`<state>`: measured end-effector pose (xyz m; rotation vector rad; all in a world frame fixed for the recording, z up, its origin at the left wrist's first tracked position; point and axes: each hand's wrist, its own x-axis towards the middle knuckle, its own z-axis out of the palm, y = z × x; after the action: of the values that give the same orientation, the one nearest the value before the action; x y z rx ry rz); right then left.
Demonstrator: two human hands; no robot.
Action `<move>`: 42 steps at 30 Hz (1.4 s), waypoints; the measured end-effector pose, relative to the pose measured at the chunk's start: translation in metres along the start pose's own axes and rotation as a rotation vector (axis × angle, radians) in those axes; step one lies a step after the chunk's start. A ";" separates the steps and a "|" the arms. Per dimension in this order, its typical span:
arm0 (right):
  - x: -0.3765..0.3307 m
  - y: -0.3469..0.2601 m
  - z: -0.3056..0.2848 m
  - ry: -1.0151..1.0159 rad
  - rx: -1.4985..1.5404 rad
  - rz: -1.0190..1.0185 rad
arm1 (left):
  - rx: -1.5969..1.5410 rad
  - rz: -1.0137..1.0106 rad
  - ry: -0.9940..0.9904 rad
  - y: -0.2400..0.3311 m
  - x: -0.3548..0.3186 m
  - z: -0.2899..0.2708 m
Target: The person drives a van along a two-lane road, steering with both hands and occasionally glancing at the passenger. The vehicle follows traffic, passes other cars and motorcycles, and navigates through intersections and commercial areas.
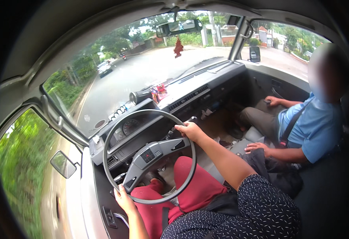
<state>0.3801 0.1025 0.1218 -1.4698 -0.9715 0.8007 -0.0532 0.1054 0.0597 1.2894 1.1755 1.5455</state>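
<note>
A large, thin-rimmed dark steering wheel (pixel 193 167) with a grey centre bar stands in front of me. My left hand (pixel 123 199) is closed round the lower left of its rim. At the upper right, my right hand (pixel 188 130) grips the rim, its arm stretched across from my patterned sleeve. Behind the wheel sits the instrument cluster (pixel 130 126), partly seen through the rim. A stalk (pixel 192 119) sticks out just beyond my right hand. Below the wheel are my legs in red trousers (pixel 198 181).
A passenger in a blue shirt (pixel 321 123) sits at the right. On the dashboard (pixel 190 89) lie a dark cylinder (pixel 140 96) and red packets (pixel 158 93). A red tree-shaped freshener (pixel 178 47) hangs below the rear-view mirror (pixel 179 27). Ahead, a white car (pixel 105 68) is on the road.
</note>
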 end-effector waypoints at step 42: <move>-0.056 -0.004 0.002 0.141 0.017 0.053 | 0.392 -0.039 0.053 0.025 0.023 0.006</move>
<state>0.3543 0.0529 0.1227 -1.5212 -0.8203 0.7311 -0.0521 0.1222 0.0900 1.4698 1.5842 1.3706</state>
